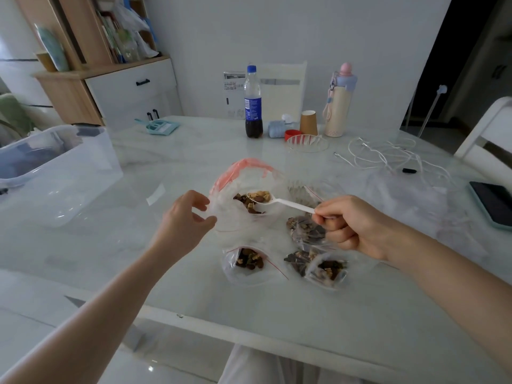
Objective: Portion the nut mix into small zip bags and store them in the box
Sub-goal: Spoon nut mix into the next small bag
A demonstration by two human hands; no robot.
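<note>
A large clear zip bag (235, 187) with a red seal stands open at the table's middle, nut mix (243, 202) inside. My left hand (185, 217) pinches its left rim. My right hand (352, 225) holds the handle of a white plastic spoon (282, 202), whose bowl, heaped with nuts, hovers at the bag's mouth. Small zip bags with nuts lie nearer me: one (248, 260) at the front, one (306, 231) partly under my right hand, and two (327, 270) overlapping at the right. The clear plastic storage box (63, 167) sits at the far left.
Along the back of the table stand a cola bottle (253, 106), a paper cup (309, 123), a pastel flask (339, 103) and a glass bowl (307, 142). White cables (388, 153) and a phone (493, 203) lie at the right. A teal dustpan (159, 127) is back left.
</note>
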